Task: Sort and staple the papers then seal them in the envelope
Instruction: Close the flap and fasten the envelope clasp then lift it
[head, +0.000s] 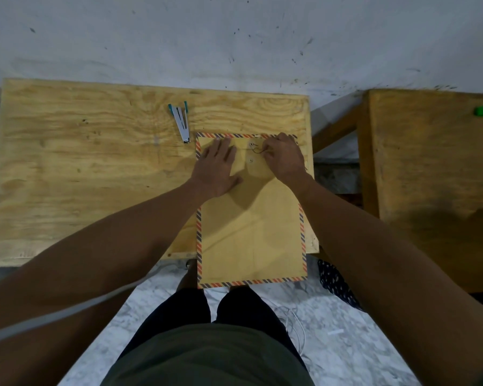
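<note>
The envelope (251, 218) lies on the tabletop (81, 168), long axis running away from the person, near end overhanging the edge. Left hand (219, 169) presses flat and open on its flap, left of the two clasp buttons. Right hand (285, 160), just right of them, pinches the string (258, 149), the nearer hand for winding. No papers show, presumably inside. The stapler (181, 122) lies beyond the envelope's far-left corner.

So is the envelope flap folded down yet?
Yes, folded down: the left hand presses the flap flat on the envelope, while the right hand works the string at the buttons. Not yet tied.
</note>
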